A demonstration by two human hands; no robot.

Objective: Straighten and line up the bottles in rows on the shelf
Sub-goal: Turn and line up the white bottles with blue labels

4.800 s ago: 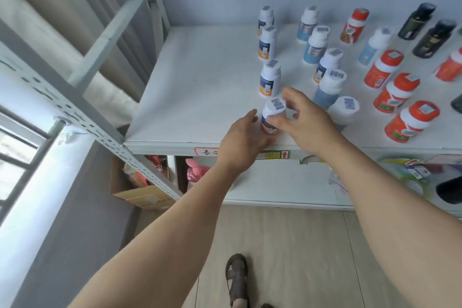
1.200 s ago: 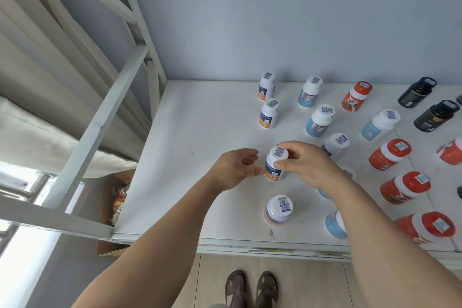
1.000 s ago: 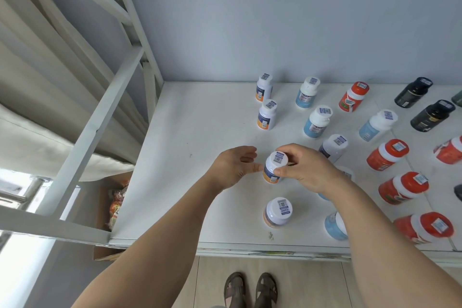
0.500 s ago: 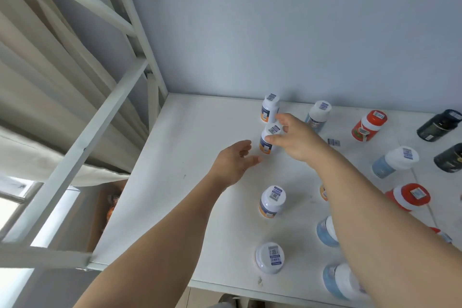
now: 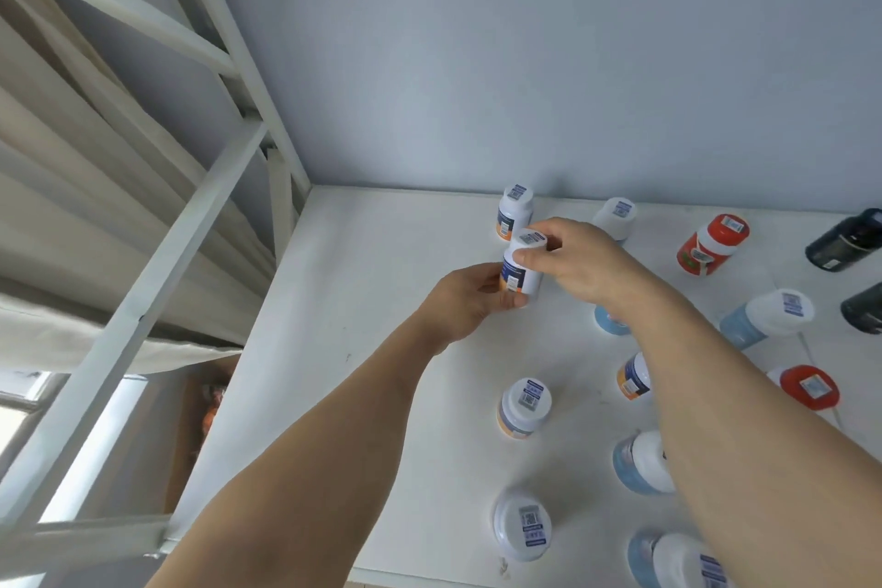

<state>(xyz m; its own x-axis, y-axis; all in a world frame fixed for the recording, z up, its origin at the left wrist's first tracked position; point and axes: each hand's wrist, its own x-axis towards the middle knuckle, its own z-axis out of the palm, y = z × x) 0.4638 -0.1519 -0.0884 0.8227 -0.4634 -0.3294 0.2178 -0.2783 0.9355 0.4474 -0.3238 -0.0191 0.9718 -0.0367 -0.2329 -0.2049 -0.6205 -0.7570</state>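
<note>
Head view: both hands grip one white bottle (image 5: 521, 275) — left hand (image 5: 470, 301) curled round its base, right hand (image 5: 570, 265) pinching the cap — likely squaring it in front of the rear bottle (image 5: 514, 211).

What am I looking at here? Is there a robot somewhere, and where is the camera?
No robot: a person is working with bare hands, and the single picture comes from a wide-angle camera worn on the head, looking forward and down. The two forearms reach onto a white shelf against a pale wall. The left hand grips the body of a white bottle with an orange label, and the right hand pinches its cap. Other bottles stand around: another white one behind it, two more nearer the front, blue ones, red-capped ones and dark ones farther right.
</note>
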